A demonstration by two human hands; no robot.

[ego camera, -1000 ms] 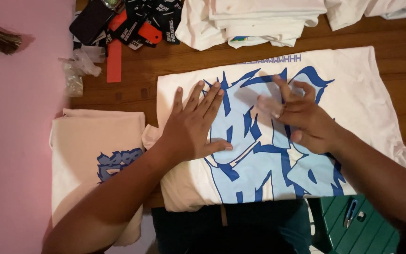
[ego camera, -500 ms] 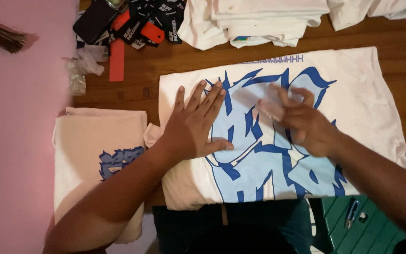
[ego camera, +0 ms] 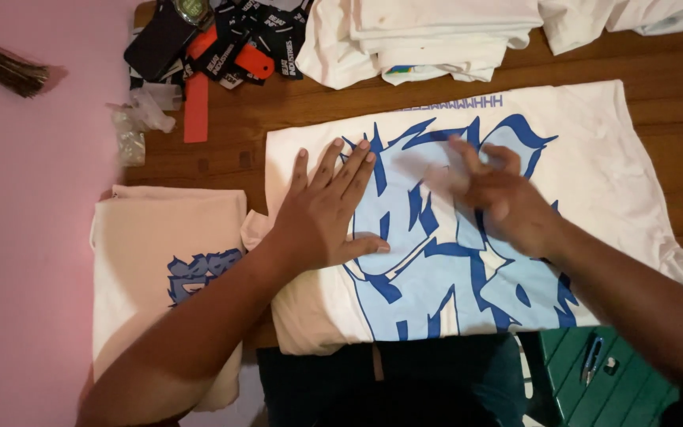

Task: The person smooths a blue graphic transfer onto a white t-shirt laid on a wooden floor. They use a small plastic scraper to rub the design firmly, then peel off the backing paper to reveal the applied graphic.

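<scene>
- Closest to the camera there's a dark blue garment at the bottom edge, and a green slatted thing at bottom right with a small pen-like item lying on it.
- To the left, a folded cream t-shirt with a blue print sits partly on the wooden worktop, just beside the big shirt.
- The main thing is a white t-shirt with a big blue graphic, spread flat across the middle of the worktop.
- Left hand lies palm down on the shirt's left part, fingers splayed and flat, gripping nothing.
- Right hand is on the print near the middle. It's motion-blurred, fingers loosely curled, and I can't tell whether they pinch anything.
- Further back: an orange strip, crumpled clear plastic bags, and a heap of black and orange tags with a dark phone-like slab.
- At the far edge sits a stack of folded white shirts.
- A dark broom tip lies on the pink floor at far left.
</scene>
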